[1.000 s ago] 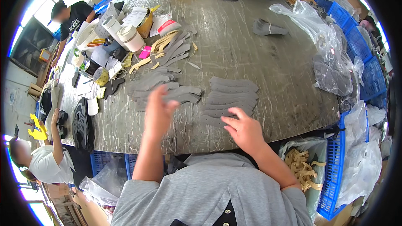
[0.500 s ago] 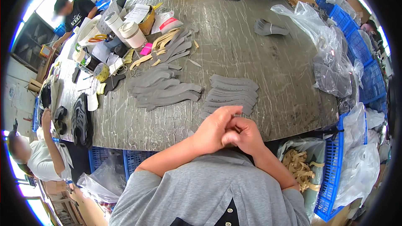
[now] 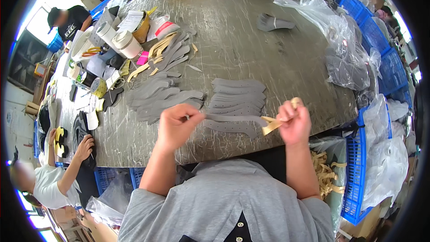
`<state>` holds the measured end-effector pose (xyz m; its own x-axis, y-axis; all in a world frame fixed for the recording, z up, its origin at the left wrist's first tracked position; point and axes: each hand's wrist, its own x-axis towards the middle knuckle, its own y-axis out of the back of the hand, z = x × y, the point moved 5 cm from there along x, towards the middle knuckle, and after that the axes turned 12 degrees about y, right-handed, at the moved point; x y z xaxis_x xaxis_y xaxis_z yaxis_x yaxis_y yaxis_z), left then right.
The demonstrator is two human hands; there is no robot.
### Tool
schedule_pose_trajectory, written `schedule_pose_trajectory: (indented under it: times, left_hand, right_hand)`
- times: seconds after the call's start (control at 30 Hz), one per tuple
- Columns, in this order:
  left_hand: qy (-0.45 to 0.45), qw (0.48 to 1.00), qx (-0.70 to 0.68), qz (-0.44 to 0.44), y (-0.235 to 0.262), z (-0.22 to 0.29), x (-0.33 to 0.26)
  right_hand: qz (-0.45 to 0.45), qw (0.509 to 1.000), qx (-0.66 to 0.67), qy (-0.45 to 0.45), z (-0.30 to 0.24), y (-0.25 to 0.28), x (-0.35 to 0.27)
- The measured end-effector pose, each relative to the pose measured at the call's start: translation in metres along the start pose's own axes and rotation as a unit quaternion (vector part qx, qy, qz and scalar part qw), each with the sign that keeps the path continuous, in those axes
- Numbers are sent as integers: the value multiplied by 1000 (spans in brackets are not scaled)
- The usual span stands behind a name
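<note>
My left hand [image 3: 179,124] is closed in a pinch on one end of a curved grey strip [image 3: 235,118], held just above the table. At the strip's other end, a tan strip [image 3: 271,126] that looks like backing paper sticks out, and my right hand [image 3: 294,121] is closed on it. Whether the tan piece still clings to the grey one is hard to make out. Below lies a row of overlapping grey strips with small holes [image 3: 237,90]. Left of that row is a looser pile of plain grey strips [image 3: 154,95], partly behind my left hand.
More grey and tan strips [image 3: 168,51] lie beside jars [image 3: 126,45], tape and papers. A tied grey bundle [image 3: 274,22] sits farther off. Plastic bags [image 3: 347,58] and blue crates [image 3: 356,175] line the right; a bin holds tan scraps [image 3: 320,175]. Co-workers are at the left and far edge.
My hands were together over the near table edge; now they are apart, with a grey strip and a tan piece between them. The view has shifted slightly. A co-worker's hand now touches the shoe at left.
</note>
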<state>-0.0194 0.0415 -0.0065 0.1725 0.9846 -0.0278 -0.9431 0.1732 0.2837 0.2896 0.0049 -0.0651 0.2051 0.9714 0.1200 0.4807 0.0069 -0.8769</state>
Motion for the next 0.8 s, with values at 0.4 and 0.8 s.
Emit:
schedule_pose_trajectory:
  times: [0.4,0.8]
  left_hand:
    - [180,981,19,-65,-15,-60,5]
    - [205,962,172,-63,-29,-87,21]
  right_hand:
    - [14,906,-410,-105,37,8,-53]
    - [-54,733,-678,-12,52,16,-46]
